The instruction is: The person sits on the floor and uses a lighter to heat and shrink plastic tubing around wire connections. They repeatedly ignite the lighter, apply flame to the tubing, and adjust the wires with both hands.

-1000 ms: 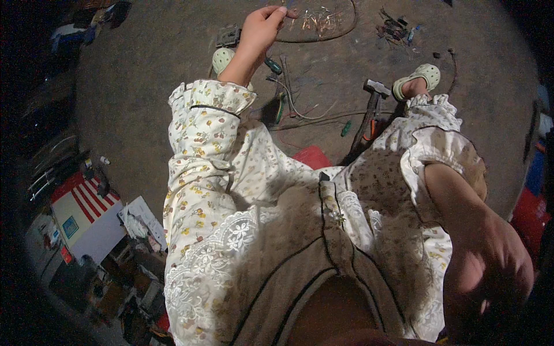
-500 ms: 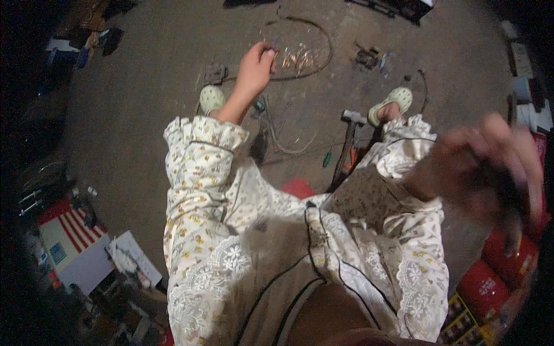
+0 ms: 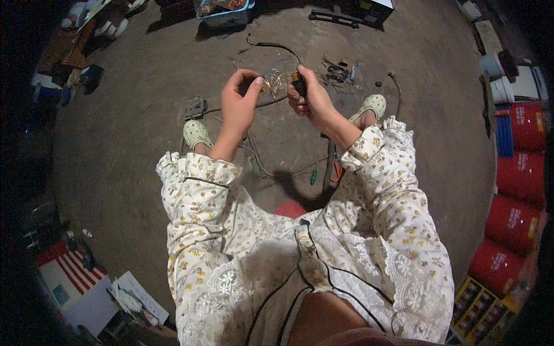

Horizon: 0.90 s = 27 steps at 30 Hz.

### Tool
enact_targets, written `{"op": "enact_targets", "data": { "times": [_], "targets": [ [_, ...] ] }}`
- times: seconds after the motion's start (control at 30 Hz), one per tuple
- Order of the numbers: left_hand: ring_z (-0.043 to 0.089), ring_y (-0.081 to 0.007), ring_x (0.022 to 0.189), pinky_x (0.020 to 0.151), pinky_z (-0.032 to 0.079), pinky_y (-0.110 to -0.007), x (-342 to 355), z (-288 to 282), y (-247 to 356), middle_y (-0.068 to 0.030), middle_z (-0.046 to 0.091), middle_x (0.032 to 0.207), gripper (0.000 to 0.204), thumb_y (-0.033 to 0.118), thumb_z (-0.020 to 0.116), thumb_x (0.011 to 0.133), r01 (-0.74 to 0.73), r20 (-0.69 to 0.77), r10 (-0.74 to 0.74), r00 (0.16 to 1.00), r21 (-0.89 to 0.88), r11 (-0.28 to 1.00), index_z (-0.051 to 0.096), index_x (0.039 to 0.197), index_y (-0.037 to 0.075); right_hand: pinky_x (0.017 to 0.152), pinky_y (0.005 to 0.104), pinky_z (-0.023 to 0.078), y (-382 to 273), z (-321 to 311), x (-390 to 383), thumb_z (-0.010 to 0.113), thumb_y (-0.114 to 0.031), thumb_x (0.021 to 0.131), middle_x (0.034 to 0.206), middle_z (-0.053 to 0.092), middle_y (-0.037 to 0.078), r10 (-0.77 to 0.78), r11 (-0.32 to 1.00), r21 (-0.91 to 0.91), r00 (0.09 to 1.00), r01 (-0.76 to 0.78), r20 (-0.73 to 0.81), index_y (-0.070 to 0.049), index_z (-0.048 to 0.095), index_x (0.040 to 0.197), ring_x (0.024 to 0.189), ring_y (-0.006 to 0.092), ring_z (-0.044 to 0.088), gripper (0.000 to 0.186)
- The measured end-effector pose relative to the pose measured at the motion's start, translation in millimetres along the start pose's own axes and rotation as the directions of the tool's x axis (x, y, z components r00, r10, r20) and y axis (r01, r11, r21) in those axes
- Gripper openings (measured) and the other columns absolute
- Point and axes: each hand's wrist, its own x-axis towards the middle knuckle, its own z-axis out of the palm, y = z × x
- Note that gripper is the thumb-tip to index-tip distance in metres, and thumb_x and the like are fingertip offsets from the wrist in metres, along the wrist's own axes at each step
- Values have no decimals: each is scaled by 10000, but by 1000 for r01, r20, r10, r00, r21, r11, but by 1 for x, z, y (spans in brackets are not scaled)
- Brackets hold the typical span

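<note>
My left hand (image 3: 238, 102) is closed, thumb and forefinger pinching a thin blue wire (image 3: 271, 70). To its right, my right hand (image 3: 316, 99) wraps round a black-and-yellow hand tool (image 3: 298, 84), its exact kind partly hidden by the fingers. Between and just beyond both hands lies a loose heap of bare copper strands (image 3: 277, 85) on the floor. A dark cable (image 3: 271, 44) curves round behind the heap. Black connectors with short wires (image 3: 334, 74) lie to the right of it.
Between my feet are a green-handled screwdriver (image 3: 313, 176), orange-handled pliers (image 3: 337, 171) and a long dark handle (image 3: 328, 167). A metal block (image 3: 195, 108) sits by my left shoe. A blue bin (image 3: 224, 12) stands ahead; red containers (image 3: 520, 176) line the right.
My right hand has come from the far right to the middle, opposite my left, now with the black-and-yellow tool plainly in it. My left hand has shifted slightly nearer and left.
</note>
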Motion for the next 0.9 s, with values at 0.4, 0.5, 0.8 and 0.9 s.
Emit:
{"op": "enact_targets", "data": {
  "times": [0.4,0.5,0.8,0.9],
  "targets": [
    [490,-45,683,615,399,-195,-7,5,8,21,545,733,63,67,579,831,-8,55,10,998,-23,1000,553,836,9,424,261,238,8,1,7,269,-445,923,496,360,-25,-368,919,-204,919,337,-142,-80,420,581,421,89,296,523],
    [498,-46,682,612,404,-193,-8,7,14,18,554,737,61,67,580,831,-6,53,9,999,-45,999,556,840,13,398,254,194,7,7,7,260,-441,914,499,340,-30,-413,899,-237,892,367,-183,-102,397,597,408,85,270,484],
    [490,-40,660,585,397,-189,-9,8,17,25,548,725,61,67,586,828,-38,43,40,998,-35,999,561,844,14,405,252,195,5,9,3,264,-460,908,497,334,-29,-493,851,-278,861,446,-126,-101,378,589,413,83,267,493],
    [485,-37,655,577,394,-189,-9,8,14,27,545,722,63,70,587,828,-48,43,50,998,-37,998,563,844,14,405,249,197,6,9,3,264,-471,907,497,334,-30,-488,854,-273,864,444,-121,-104,378,588,413,82,266,499]
  ]
}}
